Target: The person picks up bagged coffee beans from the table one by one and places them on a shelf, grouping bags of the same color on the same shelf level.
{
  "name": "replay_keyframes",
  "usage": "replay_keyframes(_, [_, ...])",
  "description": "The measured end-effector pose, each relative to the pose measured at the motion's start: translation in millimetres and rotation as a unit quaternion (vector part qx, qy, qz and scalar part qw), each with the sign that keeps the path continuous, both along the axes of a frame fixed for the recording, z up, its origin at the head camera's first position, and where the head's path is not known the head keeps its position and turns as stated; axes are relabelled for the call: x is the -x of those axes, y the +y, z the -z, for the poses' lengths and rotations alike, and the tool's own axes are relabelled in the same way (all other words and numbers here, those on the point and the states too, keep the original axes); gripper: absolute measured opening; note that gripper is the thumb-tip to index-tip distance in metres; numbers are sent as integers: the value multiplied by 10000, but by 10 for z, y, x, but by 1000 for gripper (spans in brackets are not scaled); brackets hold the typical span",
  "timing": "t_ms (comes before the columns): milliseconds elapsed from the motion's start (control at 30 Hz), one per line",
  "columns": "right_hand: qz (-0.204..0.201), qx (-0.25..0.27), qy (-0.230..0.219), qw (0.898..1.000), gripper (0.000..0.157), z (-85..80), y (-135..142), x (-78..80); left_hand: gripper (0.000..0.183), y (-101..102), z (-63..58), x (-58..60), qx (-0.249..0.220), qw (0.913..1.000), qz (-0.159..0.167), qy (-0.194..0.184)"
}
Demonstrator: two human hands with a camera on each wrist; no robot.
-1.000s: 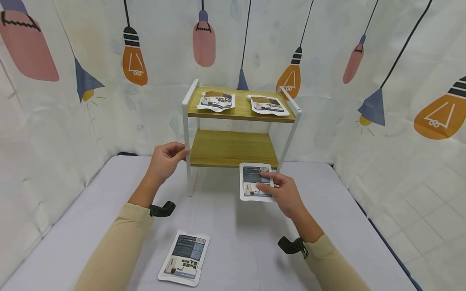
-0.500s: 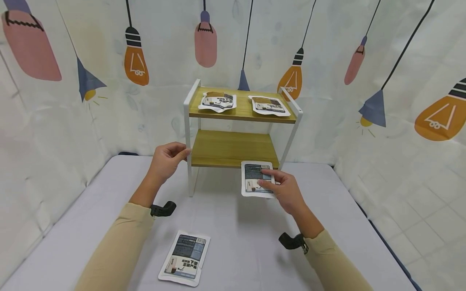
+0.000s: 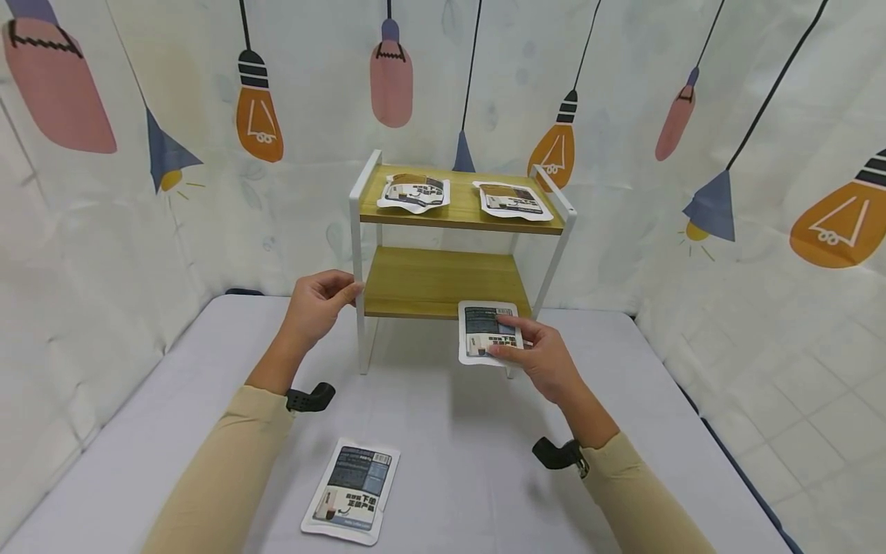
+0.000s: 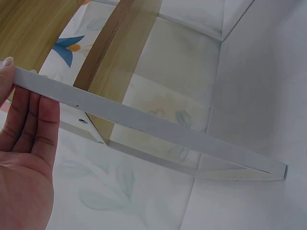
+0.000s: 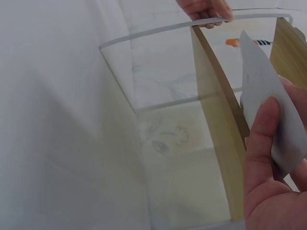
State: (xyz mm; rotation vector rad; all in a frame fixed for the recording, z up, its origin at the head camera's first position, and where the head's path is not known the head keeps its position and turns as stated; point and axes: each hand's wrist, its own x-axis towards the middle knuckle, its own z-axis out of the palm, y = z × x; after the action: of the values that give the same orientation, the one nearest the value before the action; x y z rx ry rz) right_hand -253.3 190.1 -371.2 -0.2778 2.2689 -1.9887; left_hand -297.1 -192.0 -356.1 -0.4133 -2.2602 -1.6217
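A small two-tier shelf with white metal legs and wood-look boards [image 3: 443, 281] stands on the table. My left hand [image 3: 320, 308] pinches its front left post [image 4: 139, 117] between thumb and fingers, level with the lower board. In my right hand [image 3: 547, 358] is a white packet [image 3: 484, 332] with a dark printed label, gripped by its right edge. The packet is tilted at the front right edge of the lower board; whether it touches the board I cannot tell. In the right wrist view the packet's pale side [image 5: 268, 91] shows under the thumb.
Two more packets, a left one [image 3: 414, 194] and a right one [image 3: 512, 201], lie on the top board. Another packet [image 3: 351, 492] lies on the white table [image 3: 443, 462] near the front. A patterned cloth wall [image 3: 311, 215] rises close behind the shelf.
My right hand has raised the packet slightly and tipped it toward the lower board. My left hand keeps its place on the post.
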Motion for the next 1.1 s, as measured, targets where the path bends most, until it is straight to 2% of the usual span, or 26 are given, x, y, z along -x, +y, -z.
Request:
replay_keyframes(700, [-644, 312, -65, 9974, 80, -62, 34, 11, 36, 5, -7, 2, -80, 9999, 13, -74])
replay_keyframes(900, [-884, 564, -98, 9944, 87, -58, 49, 7, 38, 9, -11, -7, -48, 9999, -12, -92])
replay_keyframes(1100, [-946, 668, -144, 9932, 91, -45, 50, 15, 36, 10, -14, -11, -23, 9999, -21, -145])
